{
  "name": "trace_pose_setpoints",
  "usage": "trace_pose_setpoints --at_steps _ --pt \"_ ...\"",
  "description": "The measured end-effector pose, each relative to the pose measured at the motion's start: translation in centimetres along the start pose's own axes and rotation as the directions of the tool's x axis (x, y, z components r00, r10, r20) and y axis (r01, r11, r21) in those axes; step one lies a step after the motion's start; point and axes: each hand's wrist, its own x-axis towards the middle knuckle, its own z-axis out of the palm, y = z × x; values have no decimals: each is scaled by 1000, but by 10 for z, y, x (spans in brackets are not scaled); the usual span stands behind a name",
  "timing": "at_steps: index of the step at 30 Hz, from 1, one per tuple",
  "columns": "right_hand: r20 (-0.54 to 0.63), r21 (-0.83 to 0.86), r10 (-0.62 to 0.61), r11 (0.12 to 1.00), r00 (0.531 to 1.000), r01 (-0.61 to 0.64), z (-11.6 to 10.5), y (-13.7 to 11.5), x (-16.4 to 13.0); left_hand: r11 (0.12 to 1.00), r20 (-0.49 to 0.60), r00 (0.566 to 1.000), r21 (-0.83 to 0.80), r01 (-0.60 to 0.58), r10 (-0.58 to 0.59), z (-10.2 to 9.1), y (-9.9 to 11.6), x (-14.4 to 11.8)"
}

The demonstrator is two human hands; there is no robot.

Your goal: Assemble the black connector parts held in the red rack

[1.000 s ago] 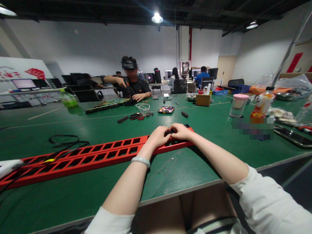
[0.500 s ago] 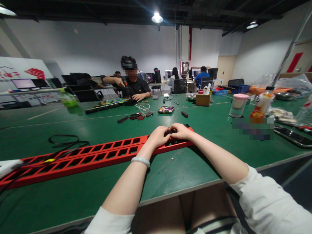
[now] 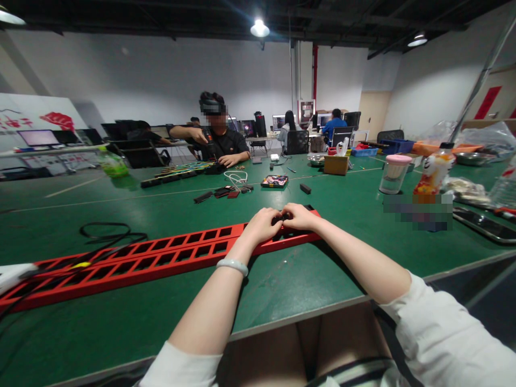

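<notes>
A long red frame (image 3: 161,263) with two rows of rectangular slots lies slantwise across the green table. Over its right end, my left hand (image 3: 264,224) and my right hand (image 3: 300,218) meet with fingertips curled together. Between the fingers shows a small black piece (image 3: 277,220), mostly covered, so its kind is unclear. The fingers of both hands are closed around it. Another black block (image 3: 309,207) sits at the frame's far right corner, just past my right hand.
Black cables (image 3: 116,236) and a white power strip (image 3: 14,278) rest on the frame's left part. Beyond the frame lie dark flat pieces (image 3: 226,192), a patterned box (image 3: 274,181) and a black block (image 3: 305,188). A cup (image 3: 394,174), bottle (image 3: 433,172) and phone (image 3: 486,224) stand right. A co-worker (image 3: 220,140) sits opposite.
</notes>
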Motion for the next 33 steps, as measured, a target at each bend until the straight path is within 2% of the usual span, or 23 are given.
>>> trace_pose_setpoints --at_steps 11,33 --pt "33 8 0 1000 999 -1 -2 0 -1 1000 3 1000 -1 14 -14 0 1 1" --pt "33 -22 -22 1000 999 22 -1 0 -1 999 -27 999 15 -43 43 3 -4 1"
